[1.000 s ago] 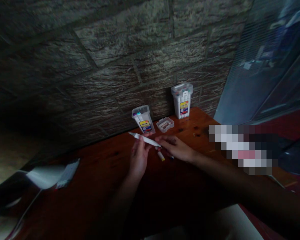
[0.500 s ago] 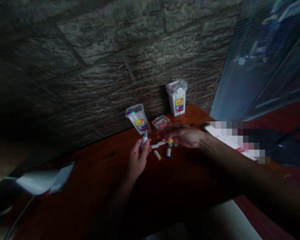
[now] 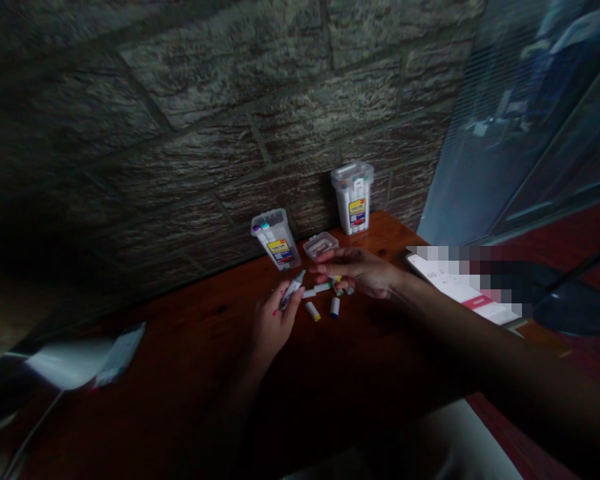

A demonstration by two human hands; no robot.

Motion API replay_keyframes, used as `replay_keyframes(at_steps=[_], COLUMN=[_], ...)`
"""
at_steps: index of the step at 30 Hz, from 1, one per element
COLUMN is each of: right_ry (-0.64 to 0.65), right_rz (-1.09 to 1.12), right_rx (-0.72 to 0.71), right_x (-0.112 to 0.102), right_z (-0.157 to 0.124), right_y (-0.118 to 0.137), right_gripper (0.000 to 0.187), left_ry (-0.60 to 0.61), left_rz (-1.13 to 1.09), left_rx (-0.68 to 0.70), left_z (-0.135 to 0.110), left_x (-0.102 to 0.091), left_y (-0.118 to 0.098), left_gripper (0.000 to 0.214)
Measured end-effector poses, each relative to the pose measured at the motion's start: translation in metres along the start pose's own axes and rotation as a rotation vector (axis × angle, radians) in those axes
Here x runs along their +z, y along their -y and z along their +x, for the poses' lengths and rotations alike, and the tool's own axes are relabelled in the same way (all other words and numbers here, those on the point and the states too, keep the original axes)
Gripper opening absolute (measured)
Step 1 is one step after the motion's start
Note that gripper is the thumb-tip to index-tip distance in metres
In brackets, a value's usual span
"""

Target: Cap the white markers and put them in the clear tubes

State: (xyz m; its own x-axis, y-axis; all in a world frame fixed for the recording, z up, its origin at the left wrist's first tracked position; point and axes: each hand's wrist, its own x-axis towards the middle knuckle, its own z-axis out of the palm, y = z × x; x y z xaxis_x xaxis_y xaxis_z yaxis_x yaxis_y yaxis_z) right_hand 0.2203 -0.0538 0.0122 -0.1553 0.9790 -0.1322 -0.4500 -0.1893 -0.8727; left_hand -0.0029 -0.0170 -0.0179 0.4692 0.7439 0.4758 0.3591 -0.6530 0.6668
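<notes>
My left hand [image 3: 274, 320] is closed around a white marker [image 3: 293, 290] whose tip points up and to the right. My right hand [image 3: 361, 269] hovers just beyond it with fingers curled, and something small with a yellow end shows under the fingertips. On the wooden table [image 3: 190, 373] below lie several marker caps: one with a yellow end [image 3: 313, 311], one with a blue end [image 3: 335, 307], and a white piece [image 3: 316, 291]. An open clear marker box [image 3: 276, 240] leans against the wall. Its lid [image 3: 321, 246] lies beside it.
A second clear box of markers [image 3: 353, 197] stands upright at the stone wall. White paper [image 3: 460, 288] lies at the right of the table, partly blurred. Pale sheets [image 3: 80, 360] rest at the left edge, and a glass panel rises at the right.
My left hand turned the marker from lying across both hands to pointing upward. My right hand let go of it and moved over the caps, its fingers curling.
</notes>
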Motion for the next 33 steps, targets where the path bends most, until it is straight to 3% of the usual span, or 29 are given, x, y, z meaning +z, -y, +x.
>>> replay_keyframes(at_steps=[4, 10, 17, 27, 33], right_ry=[-0.015, 0.093, 0.161, 0.203, 0.125], right_rz=[-0.007, -0.072, -0.395, -0.681, -0.848], right_rx=[-0.076, -0.104, -0.148, -0.271, -0.39], right_x=[0.002, 0.005, 0.002, 0.002, -0.003], right_z=[0.0, -0.002, -0.002, -0.001, -0.002], right_y=[0.001, 0.001, -0.002, -0.01, -0.008], right_gripper=[0.013, 0.028, 0.029, 0.027, 0.028], left_ry=[-0.054, -0.1, -0.1, -0.094, -0.13], left_rz=[-0.058, 0.024, 0.077, 0.056, 0.094], left_rx=[-0.028, -0.032, 0.001, 0.061, 0.073], left_z=[0.001, 0.003, 0.004, 0.005, 0.006], left_x=[0.002, 0.0, 0.001, 0.002, 0.001], left_y=[0.004, 0.009, 0.016, 0.02, 0.021], left_gripper=[0.014, 0.02, 0.021, 0.022, 0.02])
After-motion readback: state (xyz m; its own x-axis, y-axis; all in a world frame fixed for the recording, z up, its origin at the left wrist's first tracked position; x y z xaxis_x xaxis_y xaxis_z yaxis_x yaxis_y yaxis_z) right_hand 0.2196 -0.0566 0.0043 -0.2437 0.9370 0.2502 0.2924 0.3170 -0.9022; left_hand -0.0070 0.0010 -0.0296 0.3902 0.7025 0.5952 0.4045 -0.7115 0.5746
